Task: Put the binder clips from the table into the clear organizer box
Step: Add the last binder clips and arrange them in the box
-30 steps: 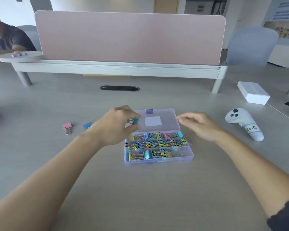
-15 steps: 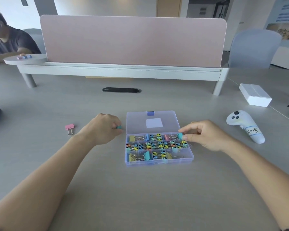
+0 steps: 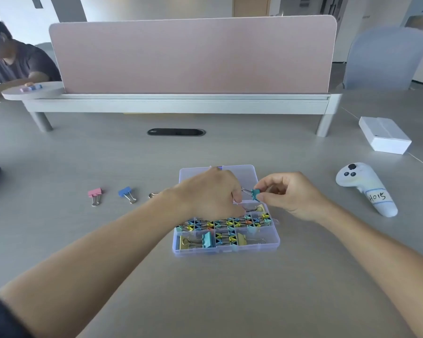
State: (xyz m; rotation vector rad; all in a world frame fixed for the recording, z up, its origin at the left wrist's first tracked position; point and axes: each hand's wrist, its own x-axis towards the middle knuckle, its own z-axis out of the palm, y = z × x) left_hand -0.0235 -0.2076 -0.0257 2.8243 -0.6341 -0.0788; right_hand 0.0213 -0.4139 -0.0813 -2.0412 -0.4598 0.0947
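Observation:
The clear organizer box (image 3: 226, 250) lies open in front of me, its compartments packed with several colourful binder clips, its lid (image 3: 244, 172) folded back. Above the back right compartments a teal binder clip (image 3: 255, 193) hangs between both hands. My right hand (image 3: 293, 195) pinches its body. My left hand (image 3: 210, 193), over the box's back row, holds its wire handles. On the table to the left lie a pink binder clip (image 3: 95, 193) and a blue binder clip (image 3: 125, 192). The wire loop of a third clip (image 3: 153, 195) shows beside my left forearm.
A white controller (image 3: 363, 185) and a white box (image 3: 383, 137) lie to the right. Behind stand a pink desk divider (image 3: 193, 54) on a grey rail and a cable grommet (image 3: 176, 132). Another person (image 3: 10, 62) sits at the far left. A grey chair (image 3: 386, 57) stands at the back right.
My left hand moved right from beside the box to over its back row with the teal clip. My right hand rose from the box's right edge and now pinches that clip.

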